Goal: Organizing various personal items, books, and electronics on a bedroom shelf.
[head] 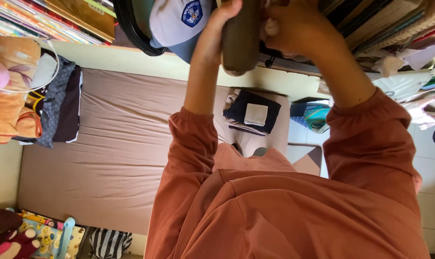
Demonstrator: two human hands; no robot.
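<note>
- A dark olive cylinder (240, 36), a bottle or flask by its shape, stands at twelve o'clock, raised in front of the cluttered shelf (385, 24).
- The left hand (222, 24) wraps its fingers (229, 8) closed around the cylinder's upper side.
- The right hand (294, 29) is at its one o'clock side, touching it; whether those fingers grip it I cannot tell.
- A white-and-blue cap (176, 24) with a round blue badge (192, 13) hangs at eleven o'clock, just beside the cylinder.
- Folded dark clothes (251, 112) with a pale square patch lie on the bed (121, 144) below.
- Stacked colourful books (30, 21) sit at ten o'clock.
</note>
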